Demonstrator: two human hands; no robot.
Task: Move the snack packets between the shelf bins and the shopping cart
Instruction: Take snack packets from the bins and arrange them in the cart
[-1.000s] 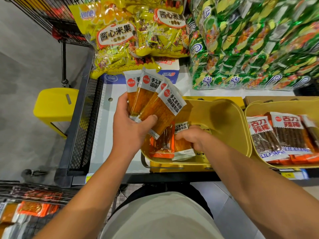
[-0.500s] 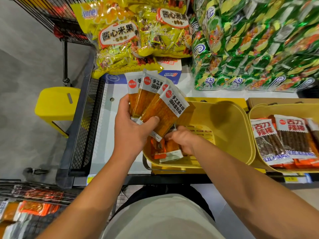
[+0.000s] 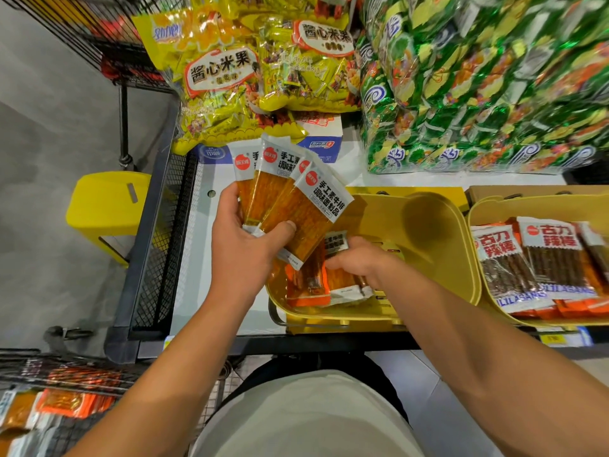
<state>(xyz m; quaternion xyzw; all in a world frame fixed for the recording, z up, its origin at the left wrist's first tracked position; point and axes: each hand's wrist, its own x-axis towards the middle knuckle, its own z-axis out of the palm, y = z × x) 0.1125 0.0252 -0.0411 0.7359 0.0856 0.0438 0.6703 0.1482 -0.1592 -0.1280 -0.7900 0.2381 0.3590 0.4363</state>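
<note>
Here, orange snack packets are being gathered from a yellow plastic shelf bin [image 3: 428,225].
Four white-topped packets [image 3: 290,206] are fanned in the closed left hand [image 3: 244,245], freeing the right hand [image 3: 359,262], curled onto another packet [image 3: 342,282] in the bin.

You hold four orange packets [image 3: 290,206] fanned above the yellow bin's [image 3: 438,225] left edge; more packets [image 3: 316,285] lie inside.
</note>
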